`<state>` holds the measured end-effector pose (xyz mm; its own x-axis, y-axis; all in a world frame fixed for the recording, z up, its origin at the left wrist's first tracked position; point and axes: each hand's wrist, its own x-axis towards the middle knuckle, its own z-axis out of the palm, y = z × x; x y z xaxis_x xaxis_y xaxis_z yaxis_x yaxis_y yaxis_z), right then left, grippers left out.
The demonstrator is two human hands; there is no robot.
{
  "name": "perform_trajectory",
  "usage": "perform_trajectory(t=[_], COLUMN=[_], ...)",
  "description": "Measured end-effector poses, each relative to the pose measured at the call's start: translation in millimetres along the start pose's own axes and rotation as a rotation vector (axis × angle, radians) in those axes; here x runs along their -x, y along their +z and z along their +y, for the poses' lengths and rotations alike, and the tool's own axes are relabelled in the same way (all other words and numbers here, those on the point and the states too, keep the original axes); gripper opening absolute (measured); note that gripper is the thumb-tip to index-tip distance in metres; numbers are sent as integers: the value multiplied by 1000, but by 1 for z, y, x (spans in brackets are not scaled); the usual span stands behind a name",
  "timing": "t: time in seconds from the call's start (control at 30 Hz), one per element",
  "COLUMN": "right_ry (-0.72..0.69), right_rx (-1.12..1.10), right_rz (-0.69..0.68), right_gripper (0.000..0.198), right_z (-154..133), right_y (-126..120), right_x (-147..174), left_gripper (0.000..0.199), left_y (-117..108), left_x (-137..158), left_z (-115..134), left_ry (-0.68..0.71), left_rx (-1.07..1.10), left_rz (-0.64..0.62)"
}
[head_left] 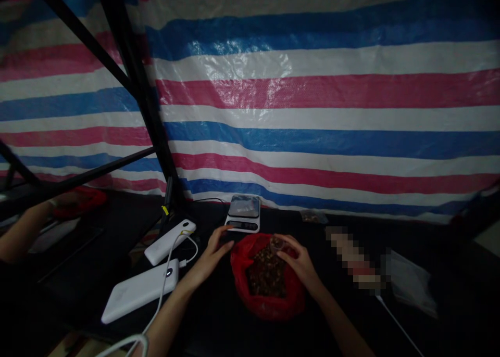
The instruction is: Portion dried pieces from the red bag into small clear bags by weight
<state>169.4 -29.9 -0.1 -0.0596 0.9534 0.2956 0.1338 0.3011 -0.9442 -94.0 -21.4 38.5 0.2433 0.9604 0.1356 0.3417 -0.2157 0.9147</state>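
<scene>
The bag (258, 308), red and open at the top, stands on the desk (211, 318) and contains brown pieces (267, 276); it is the reference for all positions below. The right hand (300, 260) is at the bag's right rim, fingers grasping a small clear cup (278, 244) over the opening; brown matter shows in the cup. The left hand (213, 252) is left of the bag, palm down, fingers released and parted; the index fingertip is at the front edge of the scale (253, 226), and whether it makes contact cannot be told. The scale sits just behind the bag; two white power banks (140, 293) lie to its left, with a white cable (161, 294) attached. A clear pouch (412, 283) lies well to the right; a small packet (313, 217) lies behind and to the right; a striped sheet (320, 94) hangs behind.
</scene>
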Motion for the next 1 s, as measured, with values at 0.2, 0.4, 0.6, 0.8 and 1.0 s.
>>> perform_trajectory(t=[0.2,0.4,0.6,0.8,1.0], right_ry=[-47,-24,-14,15,4], right_rx=[36,79,96,80,143], right_rz=[8,45,40,8,22], right_gripper=[33,33,32,33,34], right_z=[-1,7,9,8,7], right_y=[-4,-12,-13,-9,-10], right_x=[4,1,-4,-2,-1], left_gripper=[51,70,43,57,52], left_y=[-9,16,28,24,23], left_x=[-101,-175,-174,-165,-159], left_z=[-4,-42,-45,-49,-47], left_ry=[327,332,324,331,290], left_rx=[-479,-598,-515,-536,-358], left_rz=[72,-110,-73,-14,-8])
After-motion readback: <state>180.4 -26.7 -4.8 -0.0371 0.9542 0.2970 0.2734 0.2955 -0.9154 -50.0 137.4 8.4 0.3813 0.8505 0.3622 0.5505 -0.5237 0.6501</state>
